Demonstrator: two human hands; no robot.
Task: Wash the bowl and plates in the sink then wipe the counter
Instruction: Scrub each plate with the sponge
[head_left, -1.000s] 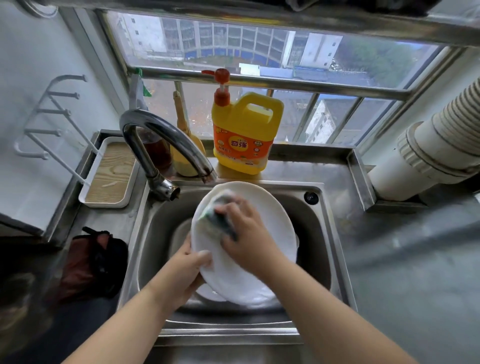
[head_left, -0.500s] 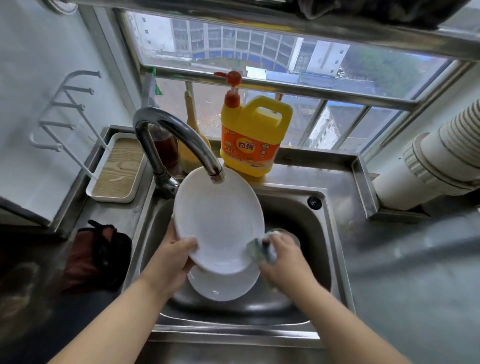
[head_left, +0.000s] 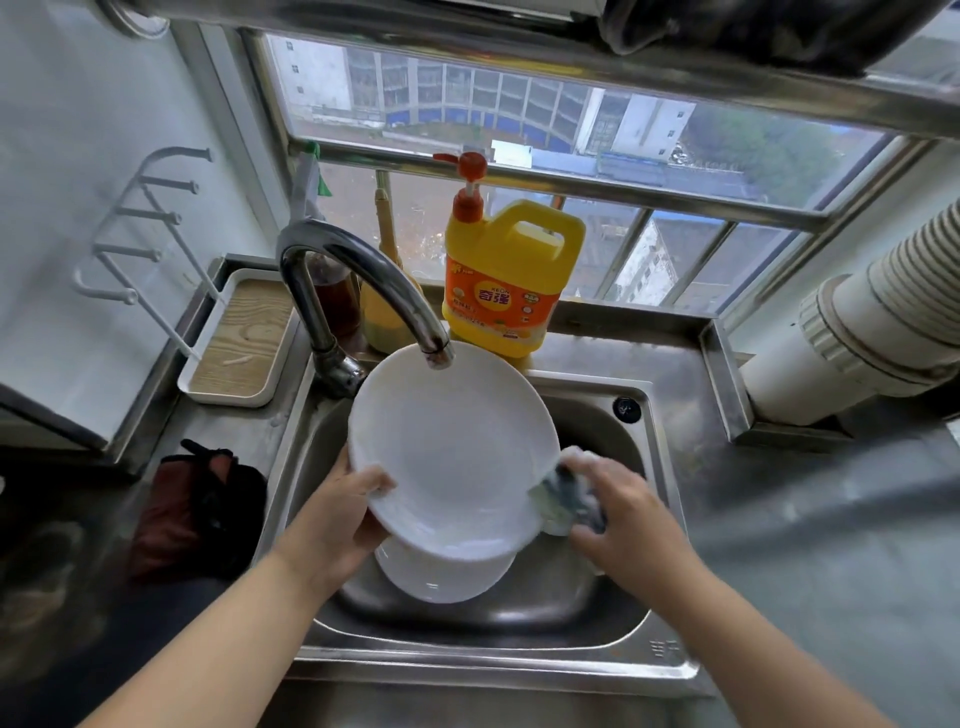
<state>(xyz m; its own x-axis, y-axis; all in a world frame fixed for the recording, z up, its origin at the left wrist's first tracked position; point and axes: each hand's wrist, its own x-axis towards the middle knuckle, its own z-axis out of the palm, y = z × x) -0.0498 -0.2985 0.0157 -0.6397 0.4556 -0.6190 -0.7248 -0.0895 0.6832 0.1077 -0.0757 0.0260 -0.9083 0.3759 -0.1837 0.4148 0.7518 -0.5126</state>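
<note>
1. Left hand (head_left: 337, 512) grips the plate (head_left: 452, 452) by its left rim, thumb on the face and fingers curled behind. That looks like a hold meant to tilt the plate toward the person and keep its face open for scrubbing.
2. The plate hangs over the sink (head_left: 639, 665), its top edge just under the tap (head_left: 363, 280) spout. No water shows running from it. A sensible spot: drips fall into the basin, and a rinse is close at hand.
3. Right hand (head_left: 618, 512) is curled round a sponge (head_left: 558, 501), which touches the plate's lower right rim. I'd judge the rim is being worked now.
4. A second plate (head_left: 441, 574) lies flat in the sink bottom, partly under the held one. Whether it is washed I cannot tell. No bowl is clearly visible.
5. Materials: both plates are smooth, glossy white, round and shallow, likely slippery when soapy, hence the firm thumb. The sponge looks soft, foamy white with a darker side. The sink is brushed steel with rounded corners.
6. At the back edge of the table stands a yellow plastic soap jug (head_left: 511, 283) with an orange pump, within reach for refills.
7. At the left edge sit a wood-lined white tray (head_left: 241, 343) and a dark crumpled cloth (head_left: 202, 512); that cloth may serve for wiping the table later.
</note>
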